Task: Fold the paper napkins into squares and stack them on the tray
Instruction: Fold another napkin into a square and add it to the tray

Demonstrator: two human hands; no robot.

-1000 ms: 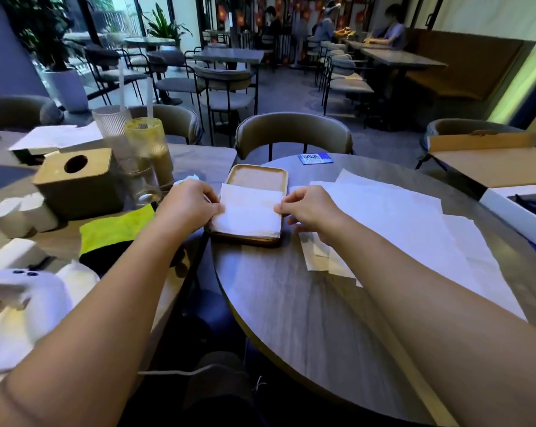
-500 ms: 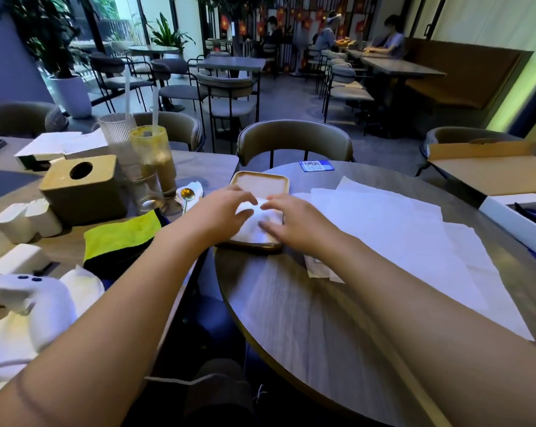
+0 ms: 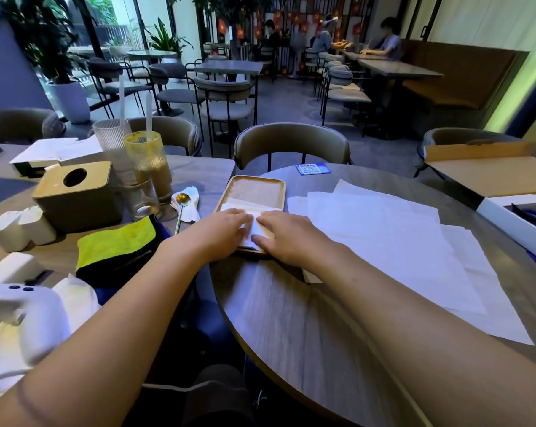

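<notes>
Landmark: wooden tray (image 3: 279,192), sitting at the left rim of the round table (image 3: 306,328), long side running away from the person.
Folded napkin: the folded napkin (image 3: 254,211) lies on the near half of the tray; the far half shows bare wood.
Left hand: the left hand (image 3: 220,232) lies flat, fingers straight, pressing the napkin's left part, not gripping.
Right hand: the right hand (image 3: 286,237) is likewise flat with fingers extended, pressing the napkin's right part; the two sets of fingertips nearly meet over the middle.
Loose sheets: the unfolded napkins (image 3: 393,241) spread just right of the tray, overlapping, their far corner reaching towards the table's right rim.
Open room: bare tabletop lies nearer than the tray, between the forearms; a strip beyond the tray is free up to the blue card (image 3: 313,169).
Edges: the tray's left edge sits at the table rim; a dark gap separates it from the neighbouring table (image 3: 205,171).
Left of tray: a spoon (image 3: 182,208) on a crumpled tissue lies just beside that gap, then tall glasses (image 3: 148,164) and a tissue box (image 3: 79,192), well apart from the tray.
Right of tray: an open cardboard box (image 3: 488,171) beyond the sheets.
Writing: the blue card carries a QR code; its text is too small to read.
</notes>
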